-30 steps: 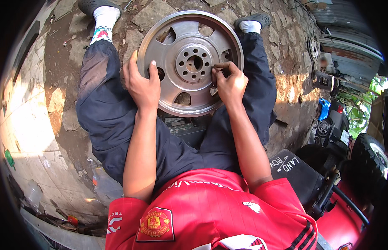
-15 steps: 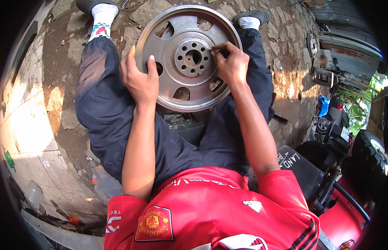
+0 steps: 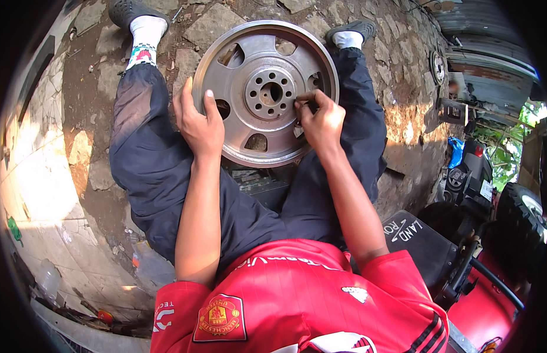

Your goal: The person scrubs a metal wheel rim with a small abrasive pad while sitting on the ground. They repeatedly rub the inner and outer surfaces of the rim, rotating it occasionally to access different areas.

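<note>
A round grey metal flywheel [image 3: 244,76] stands tilted between my legs. Its face has large cut-out windows, a raised hub and a ring of bolt holes about a central opening. My left hand [image 3: 200,123] grips its left rim, the thumb over the face and the fingers along the outer edge. At the right side of the hub, my right hand [image 3: 321,120] is closed, thumb and fingers curled together against the metal. Something small and dark may be between those fingertips; I cannot make it out.
Rough stone paving [image 3: 217,26] lies beyond the flywheel. A dark box-like thing [image 3: 264,188] sits beneath it, between my thighs. Right of me are a black mudflap [image 3: 420,241], a knobbly tyre [image 3: 520,217] and red bodywork [image 3: 482,312]. Pale tiles [image 3: 44,182] run along the left.
My right hand has moved down along the hub's right edge, keeping its fingers curled. The flywheel appears slightly lower in the picture. My left hand keeps its hold on the rim.
</note>
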Available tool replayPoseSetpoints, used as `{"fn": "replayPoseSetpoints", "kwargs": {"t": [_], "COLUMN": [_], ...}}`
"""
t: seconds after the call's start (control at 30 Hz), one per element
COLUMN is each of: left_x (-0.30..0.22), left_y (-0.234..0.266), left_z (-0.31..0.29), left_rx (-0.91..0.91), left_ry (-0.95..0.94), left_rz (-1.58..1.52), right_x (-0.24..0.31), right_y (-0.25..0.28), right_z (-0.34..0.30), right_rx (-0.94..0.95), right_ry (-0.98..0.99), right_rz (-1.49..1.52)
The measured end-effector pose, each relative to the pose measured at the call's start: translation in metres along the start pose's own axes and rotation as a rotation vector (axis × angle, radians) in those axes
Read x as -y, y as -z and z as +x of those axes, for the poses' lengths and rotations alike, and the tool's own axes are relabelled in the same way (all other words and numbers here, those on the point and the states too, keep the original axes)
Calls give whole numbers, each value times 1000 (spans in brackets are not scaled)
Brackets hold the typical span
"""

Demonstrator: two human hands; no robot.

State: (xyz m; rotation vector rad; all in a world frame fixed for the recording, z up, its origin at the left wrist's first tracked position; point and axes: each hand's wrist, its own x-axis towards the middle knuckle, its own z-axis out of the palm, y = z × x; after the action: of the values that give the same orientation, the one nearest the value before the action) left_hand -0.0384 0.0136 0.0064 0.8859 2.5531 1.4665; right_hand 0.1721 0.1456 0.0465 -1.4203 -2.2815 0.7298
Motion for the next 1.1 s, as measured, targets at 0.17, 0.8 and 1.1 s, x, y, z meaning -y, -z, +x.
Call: {"fn": "replayPoseSetpoints", "kwargs": {"t": [0.17, 0.8, 1.1], "left_x": [2, 0, 2], "left_y": [-1, -1, -1], "left_z": [-1, -1, -2], "left_rx": [-2, -7, -8], "left_ry": [-18, -1, -7], "left_rz": [-14, -41, -41], "right_x": [4, 33, 22], "right_y": [-6, -6, -15], "right_z": [20, -5, -6], "right_rx": [-93, -102, -178], "right_ry": [-14, -355, -273], "right_rz": [-14, 181, 241]}}
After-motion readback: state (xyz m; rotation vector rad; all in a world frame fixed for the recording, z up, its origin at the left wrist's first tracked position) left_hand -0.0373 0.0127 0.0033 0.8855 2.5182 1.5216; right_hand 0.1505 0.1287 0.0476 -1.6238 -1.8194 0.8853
